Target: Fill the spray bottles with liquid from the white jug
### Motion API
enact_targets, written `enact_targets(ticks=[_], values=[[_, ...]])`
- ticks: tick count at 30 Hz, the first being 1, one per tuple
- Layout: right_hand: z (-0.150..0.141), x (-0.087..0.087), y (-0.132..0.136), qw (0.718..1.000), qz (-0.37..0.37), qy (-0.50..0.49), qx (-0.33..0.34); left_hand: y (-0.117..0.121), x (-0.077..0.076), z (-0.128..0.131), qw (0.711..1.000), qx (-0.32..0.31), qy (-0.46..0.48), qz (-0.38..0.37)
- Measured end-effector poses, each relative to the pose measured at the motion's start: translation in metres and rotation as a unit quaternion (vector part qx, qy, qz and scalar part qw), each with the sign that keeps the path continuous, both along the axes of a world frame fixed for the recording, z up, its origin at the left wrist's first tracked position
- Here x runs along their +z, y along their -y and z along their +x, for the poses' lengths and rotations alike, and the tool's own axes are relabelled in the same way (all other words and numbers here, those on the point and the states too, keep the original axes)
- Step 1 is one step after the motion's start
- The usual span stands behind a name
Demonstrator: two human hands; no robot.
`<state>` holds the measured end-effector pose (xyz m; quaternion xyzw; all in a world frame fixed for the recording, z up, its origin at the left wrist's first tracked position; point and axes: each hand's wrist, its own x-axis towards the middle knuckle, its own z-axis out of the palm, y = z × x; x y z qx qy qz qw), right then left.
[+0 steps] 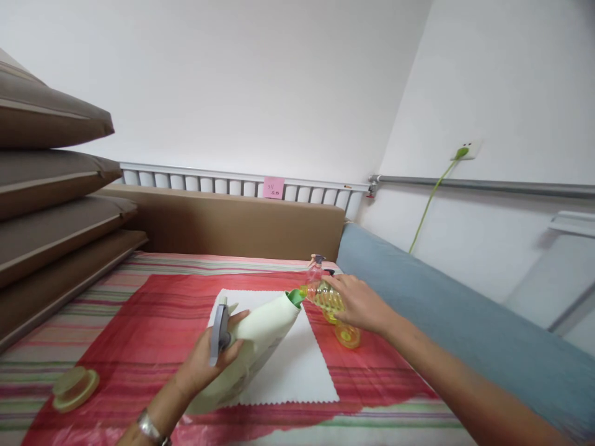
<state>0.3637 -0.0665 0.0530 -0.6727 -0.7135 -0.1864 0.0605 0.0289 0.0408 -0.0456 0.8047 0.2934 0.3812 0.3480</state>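
My left hand (pixel 211 353) is closed around the grey handle (pixel 219 331) of a pale green jug (pixel 267 325). The jug leans, its green mouth (pixel 295 297) up and to the right. My right hand (pixel 360 300) grips a clear, ribbed yellowish bottle (pixel 323 294), tipped so its neck meets the jug's mouth. Whether liquid passes between them I cannot make out. A round yellow clear piece (pixel 348 336) shows below my right hand; I cannot tell if it belongs to the bottle. Just behind stands a pinkish spray bottle (pixel 315 267) with a dark top, partly hidden.
Under the jug lies a white scallop-edged sheet (pixel 311 378) on red plastic film (pixel 153 322) over a striped cloth (pixel 41 347). A pale round lid (pixel 75 388) rests at left. Stacked cushions (pixel 56 170), a brown backboard (pixel 232 226) and a blue padded side (pixel 441 316) enclose the surface.
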Motion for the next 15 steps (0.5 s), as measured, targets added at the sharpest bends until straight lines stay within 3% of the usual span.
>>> enact_targets(ticks=[15], values=[[-0.019,0.042,-0.008,0.980,-0.033,0.187,0.052,0.005,0.006,0.004,0.999,-0.018,-0.021,0.017]])
